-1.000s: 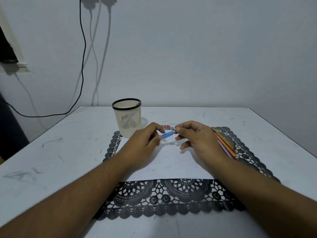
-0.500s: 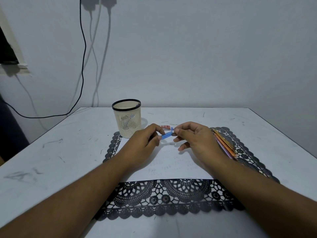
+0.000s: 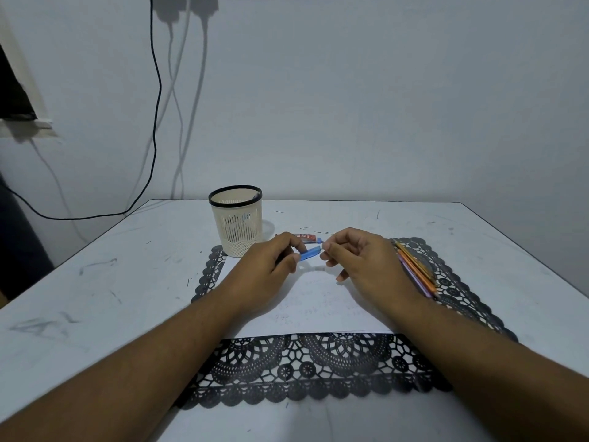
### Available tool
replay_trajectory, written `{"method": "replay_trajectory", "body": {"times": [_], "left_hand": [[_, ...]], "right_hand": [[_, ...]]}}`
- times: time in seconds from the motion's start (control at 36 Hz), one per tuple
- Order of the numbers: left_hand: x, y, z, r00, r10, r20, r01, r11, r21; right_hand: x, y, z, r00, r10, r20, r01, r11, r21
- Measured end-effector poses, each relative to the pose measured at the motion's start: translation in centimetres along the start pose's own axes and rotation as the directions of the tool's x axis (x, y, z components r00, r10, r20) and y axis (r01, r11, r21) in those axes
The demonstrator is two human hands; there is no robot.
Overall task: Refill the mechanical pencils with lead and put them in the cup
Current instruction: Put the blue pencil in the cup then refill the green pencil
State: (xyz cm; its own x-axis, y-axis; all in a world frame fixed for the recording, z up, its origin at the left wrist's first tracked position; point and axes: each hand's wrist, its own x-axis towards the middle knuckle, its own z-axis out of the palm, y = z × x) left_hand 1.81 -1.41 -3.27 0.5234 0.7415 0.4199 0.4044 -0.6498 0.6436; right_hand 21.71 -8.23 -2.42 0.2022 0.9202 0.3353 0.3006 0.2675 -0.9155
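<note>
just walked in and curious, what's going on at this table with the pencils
A person is working on a blue mechanical pencil: the left hand grips its barrel while the right hand pinches at its far end. A cream mesh cup stands behind the left hand and seems to hold something blue already. More pencils lie on the black lace mat by the right wrist, and a small red lead case lies behind the hands.
</note>
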Motion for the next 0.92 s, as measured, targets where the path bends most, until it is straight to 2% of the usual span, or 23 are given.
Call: {"method": "replay_trajectory", "body": {"times": [0.11, 0.25, 0.53, 0.64, 0.78, 0.92], "left_hand": [[-0.1, 0.0, 0.0, 1.0, 0.015, 0.002, -0.015, 1.0, 0.022], [-0.1, 0.1, -0.1, 1.0, 0.023, 0.0, -0.023, 1.0, 0.018], [0.0, 0.1, -0.1, 1.0, 0.015, 0.0, -0.015, 1.0, 0.022], [0.1, 0.0, -0.4, 1.0, 0.001, -0.015, -0.001, 1.0, 0.022], [0.1, -0.4, -0.5, 0.999, -0.042, -0.035, 0.043, 0.999, 0.032], [0.3, -0.4, -0.4, 0.996, -0.069, -0.06, 0.072, 0.996, 0.045]], "right_hand": [[0.0, 0.1, 0.0, 1.0, -0.016, 0.007, 0.016, 1.0, -0.025], [0.0, 0.2, 0.2, 1.0, -0.016, 0.006, 0.016, 0.999, 0.039], [0.1, 0.2, -0.2, 0.999, 0.001, 0.053, -0.002, 1.0, 0.002], [0.8, 0.8, -0.1, 1.0, -0.011, 0.0, 0.011, 0.999, -0.036], [1.8, 2.4, -0.1, 1.0, -0.018, -0.013, 0.014, 0.964, -0.264], [2.4, 2.8, 0.3, 0.984, 0.078, 0.157, 0.027, 0.818, -0.575]]}}
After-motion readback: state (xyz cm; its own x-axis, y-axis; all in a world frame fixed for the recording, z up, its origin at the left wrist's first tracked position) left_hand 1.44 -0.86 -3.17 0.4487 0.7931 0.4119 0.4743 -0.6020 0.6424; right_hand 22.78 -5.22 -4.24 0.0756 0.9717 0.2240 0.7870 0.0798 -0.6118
